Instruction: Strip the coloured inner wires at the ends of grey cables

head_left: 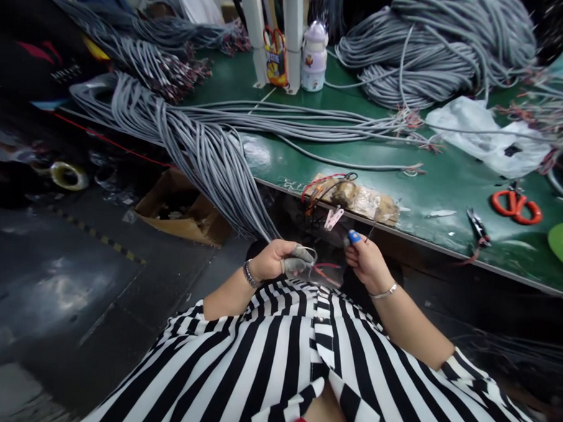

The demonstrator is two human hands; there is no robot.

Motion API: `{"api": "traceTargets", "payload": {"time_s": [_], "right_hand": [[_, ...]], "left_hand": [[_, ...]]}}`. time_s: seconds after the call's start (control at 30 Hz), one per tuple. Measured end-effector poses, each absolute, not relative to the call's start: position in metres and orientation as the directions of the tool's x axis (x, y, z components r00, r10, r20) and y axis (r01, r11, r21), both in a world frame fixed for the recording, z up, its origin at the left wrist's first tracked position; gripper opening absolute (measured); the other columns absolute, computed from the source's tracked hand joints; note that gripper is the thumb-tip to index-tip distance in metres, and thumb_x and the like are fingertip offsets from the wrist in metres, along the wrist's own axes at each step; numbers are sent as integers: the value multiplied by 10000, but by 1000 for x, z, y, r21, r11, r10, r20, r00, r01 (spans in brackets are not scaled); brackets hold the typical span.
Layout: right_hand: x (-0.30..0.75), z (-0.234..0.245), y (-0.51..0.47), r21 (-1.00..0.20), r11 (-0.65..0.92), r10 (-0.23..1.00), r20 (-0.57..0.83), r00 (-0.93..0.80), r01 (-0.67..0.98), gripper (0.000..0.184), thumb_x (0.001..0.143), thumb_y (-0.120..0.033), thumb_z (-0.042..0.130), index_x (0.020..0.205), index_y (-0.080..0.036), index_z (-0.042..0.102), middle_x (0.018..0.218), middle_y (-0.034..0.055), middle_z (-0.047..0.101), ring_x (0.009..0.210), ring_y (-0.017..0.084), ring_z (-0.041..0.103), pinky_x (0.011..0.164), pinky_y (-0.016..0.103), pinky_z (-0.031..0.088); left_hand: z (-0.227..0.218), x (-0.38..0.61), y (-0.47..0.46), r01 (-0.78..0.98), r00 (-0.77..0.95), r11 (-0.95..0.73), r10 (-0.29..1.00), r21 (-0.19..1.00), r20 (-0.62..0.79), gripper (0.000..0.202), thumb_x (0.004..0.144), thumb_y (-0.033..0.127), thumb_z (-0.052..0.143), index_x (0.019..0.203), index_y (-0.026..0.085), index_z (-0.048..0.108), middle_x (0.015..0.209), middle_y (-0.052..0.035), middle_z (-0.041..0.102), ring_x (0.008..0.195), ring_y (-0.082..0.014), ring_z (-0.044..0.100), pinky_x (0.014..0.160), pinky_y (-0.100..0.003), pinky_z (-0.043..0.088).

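My left hand [284,259], with pale coverings on its fingers, is closed round the end of a grey cable that belongs to the long bundle of grey cables [218,171] hanging off the bench. Thin red and white wires [324,269] fan out of it toward the right. My right hand [366,259], blue wrap on the thumb, is pinched shut just right of those wire ends. What sits in its fingertips is too small and dark to name. Just above the hands, a pink clip [334,218] hangs by the taped board [356,199] at the bench edge.
Red-handled scissors [516,207] and small pliers [478,227] lie on the green bench [450,193] to the right. A plastic bag [490,136], a lilac bottle [314,57] and coiled grey cable [438,50] stand farther back. A cardboard box [181,206] sits on the floor at left.
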State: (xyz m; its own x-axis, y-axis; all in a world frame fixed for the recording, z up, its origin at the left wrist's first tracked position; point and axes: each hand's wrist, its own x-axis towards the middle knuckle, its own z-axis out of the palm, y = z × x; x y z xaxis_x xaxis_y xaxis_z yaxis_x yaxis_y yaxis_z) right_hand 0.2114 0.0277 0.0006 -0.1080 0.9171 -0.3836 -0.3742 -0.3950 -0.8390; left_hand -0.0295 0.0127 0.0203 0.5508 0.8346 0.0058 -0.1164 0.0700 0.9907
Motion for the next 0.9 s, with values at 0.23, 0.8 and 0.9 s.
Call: {"api": "traceTargets", "payload": {"time_s": [0.23,0.8,0.9], "right_hand": [[209,15,45,-875,-418,897,-356,-261,-244,603,732,-764,594,654,-167,549,467,-86,309,388,15,93,365,182,51],[177,25,67,-784,-388,922,-327,-208,-485,521,644,-641,778,665,-170,556,512,-63,398,434,31,176,356,172,122],[175,24,69,-786,-373,927,-333,-172,-492,504,657,-615,784,631,-181,528,477,-73,352,425,40,183,349,182,129]], "left_hand": [[19,-17,28,-93,338,41,941,995,-7,403,731,492,771,866,115,729,628,-17,632,469,-55,487,436,-164,384],[21,0,52,-89,352,75,935,993,-39,414,733,514,755,843,122,684,614,24,580,445,-39,448,429,-162,349],[17,3,53,-66,363,83,930,994,-53,400,745,503,748,838,121,680,610,24,573,447,-41,443,429,-163,344]]}}
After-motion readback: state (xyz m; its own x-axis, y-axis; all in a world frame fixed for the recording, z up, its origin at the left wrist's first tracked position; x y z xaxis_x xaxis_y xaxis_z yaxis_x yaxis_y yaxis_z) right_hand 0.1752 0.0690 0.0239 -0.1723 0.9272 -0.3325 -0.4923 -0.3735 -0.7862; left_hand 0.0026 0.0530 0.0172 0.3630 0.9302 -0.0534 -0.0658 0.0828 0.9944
